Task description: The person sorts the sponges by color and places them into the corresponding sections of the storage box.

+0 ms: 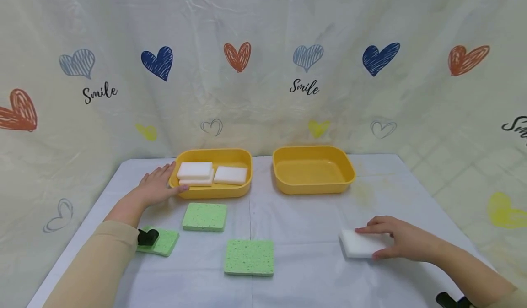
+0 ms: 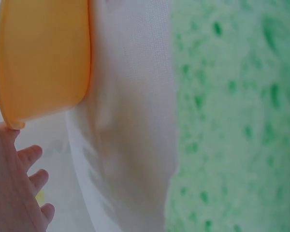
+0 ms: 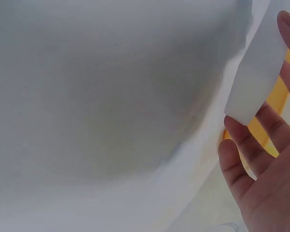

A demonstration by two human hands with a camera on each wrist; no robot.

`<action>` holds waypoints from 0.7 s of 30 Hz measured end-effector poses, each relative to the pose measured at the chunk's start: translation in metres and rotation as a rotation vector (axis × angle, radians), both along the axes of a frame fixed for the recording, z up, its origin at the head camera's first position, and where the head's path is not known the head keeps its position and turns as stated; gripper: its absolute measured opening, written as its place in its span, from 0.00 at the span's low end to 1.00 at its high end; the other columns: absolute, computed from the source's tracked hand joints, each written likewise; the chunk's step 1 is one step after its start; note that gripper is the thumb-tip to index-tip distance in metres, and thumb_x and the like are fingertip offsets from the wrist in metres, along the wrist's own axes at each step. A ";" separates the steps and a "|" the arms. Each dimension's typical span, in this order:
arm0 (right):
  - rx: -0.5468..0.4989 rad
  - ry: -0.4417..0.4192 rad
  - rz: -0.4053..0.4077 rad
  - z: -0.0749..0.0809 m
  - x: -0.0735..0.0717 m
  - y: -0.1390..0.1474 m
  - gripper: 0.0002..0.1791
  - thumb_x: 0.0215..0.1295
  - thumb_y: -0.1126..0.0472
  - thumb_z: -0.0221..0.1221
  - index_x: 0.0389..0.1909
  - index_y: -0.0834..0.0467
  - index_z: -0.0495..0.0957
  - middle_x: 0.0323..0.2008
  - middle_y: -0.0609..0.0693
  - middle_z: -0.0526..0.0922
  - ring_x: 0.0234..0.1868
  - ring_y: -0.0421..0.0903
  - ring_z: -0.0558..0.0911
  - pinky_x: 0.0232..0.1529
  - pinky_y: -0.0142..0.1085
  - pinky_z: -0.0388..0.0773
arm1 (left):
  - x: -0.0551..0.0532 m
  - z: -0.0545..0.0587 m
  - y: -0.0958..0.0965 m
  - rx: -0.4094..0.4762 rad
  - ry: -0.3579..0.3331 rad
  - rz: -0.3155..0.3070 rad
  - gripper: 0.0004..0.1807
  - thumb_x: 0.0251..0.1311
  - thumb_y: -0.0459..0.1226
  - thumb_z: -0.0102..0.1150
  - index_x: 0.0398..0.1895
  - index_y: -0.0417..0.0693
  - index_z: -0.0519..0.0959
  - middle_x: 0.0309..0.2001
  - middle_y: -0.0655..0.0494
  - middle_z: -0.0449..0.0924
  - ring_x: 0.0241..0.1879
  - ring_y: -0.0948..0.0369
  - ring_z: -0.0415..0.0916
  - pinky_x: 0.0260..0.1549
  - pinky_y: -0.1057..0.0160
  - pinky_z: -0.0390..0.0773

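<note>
At the left, my left hand (image 1: 158,184) rests, fingers loosely spread, against one end of a yellow tray (image 1: 218,192) bearing three white blocks (image 1: 195,170). Three green sponges (image 1: 249,257) lie nearer me on the worktop (image 1: 296,235). Next comes an empty tray (image 1: 314,186); nearer me, rightmost, my right hand (image 1: 405,239) pinches the fourth block (image 1: 359,244) between thumb and fingers.

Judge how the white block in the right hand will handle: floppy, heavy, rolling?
The white block looks like matte foam, so probably light. Its edges look nearly straight in the right hand, suggesting little flop. Flat, boxy sides make rolling unlikely.
</note>
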State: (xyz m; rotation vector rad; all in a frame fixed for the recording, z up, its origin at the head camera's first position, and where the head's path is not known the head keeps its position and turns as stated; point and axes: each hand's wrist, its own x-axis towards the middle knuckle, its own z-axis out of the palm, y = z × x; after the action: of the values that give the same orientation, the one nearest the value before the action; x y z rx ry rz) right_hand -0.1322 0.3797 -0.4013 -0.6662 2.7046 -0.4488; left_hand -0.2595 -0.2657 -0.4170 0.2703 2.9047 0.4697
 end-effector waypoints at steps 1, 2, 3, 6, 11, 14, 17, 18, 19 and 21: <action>-0.006 -0.006 -0.009 0.002 -0.001 -0.002 0.33 0.50 0.31 0.67 0.59 0.34 0.79 0.53 0.41 0.76 0.53 0.49 0.75 0.51 0.48 0.78 | 0.000 0.000 0.000 0.001 0.001 0.001 0.61 0.61 0.71 0.46 0.79 0.37 0.37 0.76 0.29 0.39 0.74 0.32 0.35 0.67 0.29 0.33; -0.014 -0.006 -0.008 0.004 -0.002 -0.003 0.33 0.50 0.32 0.68 0.59 0.35 0.80 0.53 0.42 0.76 0.53 0.50 0.75 0.51 0.49 0.78 | -0.001 -0.001 0.000 0.001 0.000 0.001 0.61 0.61 0.71 0.45 0.79 0.37 0.36 0.76 0.29 0.38 0.74 0.31 0.35 0.67 0.29 0.33; -0.020 -0.007 -0.009 0.006 -0.003 -0.005 0.33 0.50 0.33 0.68 0.59 0.35 0.80 0.53 0.42 0.76 0.53 0.51 0.75 0.51 0.50 0.78 | -0.001 -0.001 -0.001 -0.002 -0.002 0.003 0.61 0.61 0.72 0.45 0.79 0.37 0.36 0.76 0.30 0.38 0.74 0.32 0.34 0.67 0.29 0.32; -0.035 0.003 -0.007 0.011 -0.007 -0.011 0.33 0.50 0.34 0.69 0.59 0.37 0.80 0.53 0.44 0.77 0.53 0.53 0.75 0.51 0.53 0.78 | 0.000 0.000 0.000 -0.002 -0.004 0.003 0.62 0.61 0.72 0.45 0.78 0.36 0.36 0.76 0.29 0.38 0.73 0.31 0.34 0.67 0.29 0.32; -0.047 0.006 -0.043 0.019 -0.020 -0.026 0.32 0.49 0.36 0.71 0.58 0.37 0.81 0.54 0.47 0.78 0.54 0.53 0.75 0.53 0.56 0.77 | 0.001 0.003 0.002 0.003 0.001 0.004 0.62 0.60 0.72 0.46 0.78 0.35 0.38 0.76 0.29 0.39 0.73 0.31 0.36 0.67 0.29 0.33; -0.048 0.027 -0.051 0.026 -0.032 -0.039 0.32 0.50 0.37 0.71 0.58 0.37 0.81 0.55 0.48 0.78 0.54 0.53 0.75 0.54 0.56 0.77 | 0.001 0.003 0.002 -0.007 -0.003 0.005 0.62 0.60 0.72 0.45 0.78 0.36 0.38 0.76 0.30 0.40 0.74 0.32 0.36 0.67 0.29 0.34; -0.036 0.062 -0.051 0.033 -0.044 -0.054 0.31 0.50 0.37 0.71 0.58 0.36 0.81 0.57 0.49 0.78 0.56 0.55 0.75 0.55 0.57 0.76 | 0.001 0.003 0.001 -0.018 -0.012 0.000 0.62 0.60 0.72 0.44 0.78 0.36 0.37 0.76 0.29 0.39 0.73 0.31 0.35 0.67 0.29 0.34; -0.033 0.072 -0.049 0.036 -0.049 -0.059 0.31 0.50 0.37 0.71 0.58 0.37 0.81 0.57 0.49 0.78 0.57 0.55 0.75 0.56 0.58 0.75 | 0.000 0.002 0.001 -0.020 -0.014 0.001 0.62 0.60 0.72 0.44 0.78 0.36 0.37 0.76 0.29 0.39 0.74 0.31 0.35 0.67 0.29 0.34; -0.032 0.082 -0.046 0.038 -0.053 -0.064 0.31 0.50 0.36 0.70 0.58 0.37 0.81 0.57 0.49 0.78 0.57 0.56 0.75 0.57 0.58 0.75 | 0.000 0.002 0.001 -0.020 -0.015 0.001 0.62 0.61 0.72 0.45 0.78 0.36 0.37 0.76 0.29 0.39 0.74 0.31 0.35 0.67 0.29 0.34; -0.039 0.106 -0.028 0.041 -0.063 -0.074 0.33 0.49 0.33 0.68 0.58 0.37 0.81 0.57 0.48 0.78 0.58 0.55 0.75 0.58 0.57 0.75 | -0.001 0.002 0.001 -0.015 -0.017 0.001 0.61 0.61 0.71 0.45 0.78 0.36 0.36 0.76 0.29 0.38 0.74 0.31 0.35 0.67 0.29 0.34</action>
State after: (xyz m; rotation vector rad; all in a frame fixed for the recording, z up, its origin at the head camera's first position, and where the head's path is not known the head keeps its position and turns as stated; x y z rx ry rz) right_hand -0.1948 0.3058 -0.3605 -0.6816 2.8140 -0.4875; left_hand -0.2601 -0.2645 -0.4154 0.2611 2.8907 0.4480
